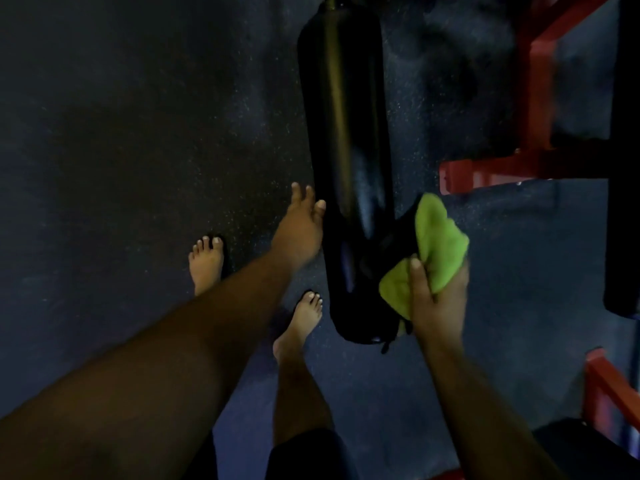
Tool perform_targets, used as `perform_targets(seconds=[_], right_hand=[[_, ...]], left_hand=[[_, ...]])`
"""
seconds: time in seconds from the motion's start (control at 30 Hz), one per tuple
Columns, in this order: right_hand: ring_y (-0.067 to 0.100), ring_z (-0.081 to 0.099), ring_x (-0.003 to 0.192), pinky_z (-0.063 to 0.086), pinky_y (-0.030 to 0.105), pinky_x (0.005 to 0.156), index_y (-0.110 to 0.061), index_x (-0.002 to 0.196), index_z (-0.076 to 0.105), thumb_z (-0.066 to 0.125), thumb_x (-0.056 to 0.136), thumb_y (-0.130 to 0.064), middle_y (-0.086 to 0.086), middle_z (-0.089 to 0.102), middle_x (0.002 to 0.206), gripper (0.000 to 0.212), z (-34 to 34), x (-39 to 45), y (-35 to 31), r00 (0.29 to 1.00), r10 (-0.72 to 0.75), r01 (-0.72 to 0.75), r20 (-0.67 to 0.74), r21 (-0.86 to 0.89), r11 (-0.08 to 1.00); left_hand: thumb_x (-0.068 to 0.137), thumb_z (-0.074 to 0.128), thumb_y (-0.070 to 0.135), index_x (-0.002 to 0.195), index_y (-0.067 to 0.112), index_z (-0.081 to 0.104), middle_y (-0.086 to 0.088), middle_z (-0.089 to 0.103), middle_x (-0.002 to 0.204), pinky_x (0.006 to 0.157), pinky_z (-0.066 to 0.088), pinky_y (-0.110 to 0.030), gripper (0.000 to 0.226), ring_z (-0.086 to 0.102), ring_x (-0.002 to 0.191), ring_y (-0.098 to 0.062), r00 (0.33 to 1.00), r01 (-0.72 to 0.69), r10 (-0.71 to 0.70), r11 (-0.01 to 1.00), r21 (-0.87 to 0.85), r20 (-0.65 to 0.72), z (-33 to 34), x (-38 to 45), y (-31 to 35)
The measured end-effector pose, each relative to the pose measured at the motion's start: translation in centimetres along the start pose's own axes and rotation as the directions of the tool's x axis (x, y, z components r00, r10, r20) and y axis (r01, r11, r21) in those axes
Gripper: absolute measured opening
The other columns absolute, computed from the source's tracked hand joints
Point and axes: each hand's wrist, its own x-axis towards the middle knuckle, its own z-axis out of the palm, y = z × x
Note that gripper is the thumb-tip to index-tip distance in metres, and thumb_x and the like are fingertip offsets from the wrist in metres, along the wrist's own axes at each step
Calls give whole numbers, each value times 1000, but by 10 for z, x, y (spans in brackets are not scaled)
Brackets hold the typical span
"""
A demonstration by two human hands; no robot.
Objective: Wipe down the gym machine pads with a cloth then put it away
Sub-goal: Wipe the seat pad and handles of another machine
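A long black cylindrical pad [343, 140] hangs upright in the middle of the head view, its lower end near my feet. My left hand [301, 226] rests flat against the pad's left side with straight fingers. My right hand [436, 299] grips a bunched green cloth [436, 247] and holds it against the lower right side of the pad. The cloth covers part of my right fingers.
A red metal machine frame [491, 171] stands at the right, with another black pad [623, 202] on the far right edge. A second red frame piece [602, 379] and a black surface [588, 452] sit at bottom right. Dark speckled rubber floor [121, 150] spreads to the left. My bare feet stand below the pad.
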Motion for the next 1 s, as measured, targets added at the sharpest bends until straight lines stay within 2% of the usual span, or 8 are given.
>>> perform_targets(seconds=[0.1, 0.2, 0.33, 0.47, 0.53, 0.67, 0.83, 1.0], right_hand=[[32, 33, 148, 31, 52, 119, -36, 161, 10, 54, 90, -65, 8, 26, 165, 88, 24, -8, -5, 958, -137, 201, 251, -249, 947], [40, 28, 146, 36, 62, 113, -46, 160, -3, 55, 88, -53, 8, 18, 167, 92, 26, -61, 18, 953, -162, 257, 255, -400, 880], [47, 30, 144, 40, 68, 106, -37, 163, 0, 54, 82, -53, 12, 17, 168, 98, 17, -97, 31, 950, -103, 241, 294, -483, 842], [43, 33, 145, 36, 67, 110, -19, 163, 8, 44, 83, -52, 18, 19, 167, 93, 61, 9, -31, 976, -154, 205, 155, -408, 890], [42, 34, 144, 36, 66, 110, -19, 163, 10, 43, 88, -59, 16, 20, 167, 91, 86, 78, -83, 975, -196, 220, 100, -459, 861], [38, 23, 150, 39, 71, 104, -34, 163, 3, 49, 93, -65, 6, 11, 170, 90, 84, 99, -100, 955, -229, 292, 186, -491, 821], [39, 16, 153, 41, 75, 99, -52, 156, -14, 59, 83, -48, 2, 4, 171, 103, 35, -32, -24, 945, -84, 242, 315, -504, 829], [43, 29, 145, 36, 74, 104, -27, 162, 8, 75, 80, -33, 12, 21, 166, 106, 80, 32, -59, 991, -91, 132, 103, -533, 836]], left_hand=[[111, 37, 31, 164, 17, 7, -6, -5, 172, 115, 11, -19, 63, 7, 158, -22, 1000, 8, -8, 999, -36, -19, -8, -4, -3], [109, 42, 32, 164, 22, 4, 1, 1, 172, 112, 4, -12, 67, 3, 157, -11, 996, -80, 71, 981, -178, -54, 1, -19, 25], [104, 57, 28, 163, 28, -1, 3, -3, 172, 113, 10, -15, 83, 2, 155, -9, 998, -67, 64, 972, -226, -19, 8, -23, 30], [98, 59, 46, 158, 25, 33, 2, 27, 167, 127, 17, -31, 69, 24, 153, -10, 996, -47, 6, 867, -496, -85, 2, -15, 22], [83, 57, 65, 153, 22, 45, 3, 41, 160, 126, 25, -39, 83, 35, 148, -8, 995, -13, -49, 783, -622, -82, 0, -7, 16], [89, 49, 62, 156, 23, 40, 2, 40, 161, 124, 28, -36, 78, 36, 147, -9, 998, -35, 0, 809, -587, -60, -9, -9, 22], [107, 41, 47, 162, 28, 19, 7, 11, 171, 114, 10, -18, 63, 9, 155, -8, 996, -85, 90, 929, -359, -2, -22, -9, 39], [107, 36, 51, 163, 26, 13, 9, 5, 171, 126, 4, -28, 65, 3, 149, 3, 993, -109, 118, 905, -411, -3, -20, -2, 33]])
